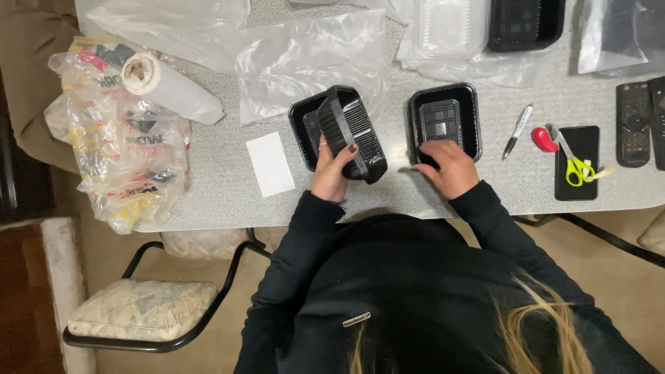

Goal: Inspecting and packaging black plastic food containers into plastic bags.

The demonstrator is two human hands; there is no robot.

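Ribbed black tray (352,131), tilted, gripped by left hand (331,170); right hand (450,166) presses another tray's (445,119) rim

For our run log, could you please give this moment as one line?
left hand: holds tilted black tray above a second tray | right hand: on near edge of third tray | table: white card

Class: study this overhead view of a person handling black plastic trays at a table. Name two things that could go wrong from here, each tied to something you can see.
1. The left hand holds a black tray tilted on edge above another tray; it might slip and knock that one.
2. The right hand works at the near rim of a third tray close to the table edge; a nudge could push it off.
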